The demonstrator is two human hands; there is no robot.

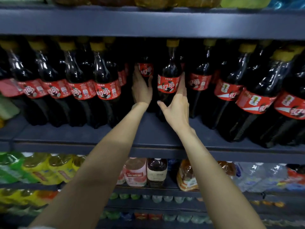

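Partly, the rear bottle (145, 70) is hidden in shadow at centre frame, and its top cannot be made out. It is gripped by the left hand (142, 90), with thumb and fingers curled round it. The front bottle (168, 80), of dark glossy plastic, stands just right of it on the shelf (148, 129). It is touched by the right hand (179, 104), fingers straight, thumb spread.

I'm looking into a shop's drinks aisle. Dark blue shelving (148, 22) runs right across my view. The middle shelf is packed from 9 to 3 o'clock with identical red-labelled cola bottles (105, 76). Below sit shrink-wrapped green and yellow drink packs (41, 169) at 8 o'clock, juice bottles (137, 172) at 6 and water packs (260, 176) at 4.
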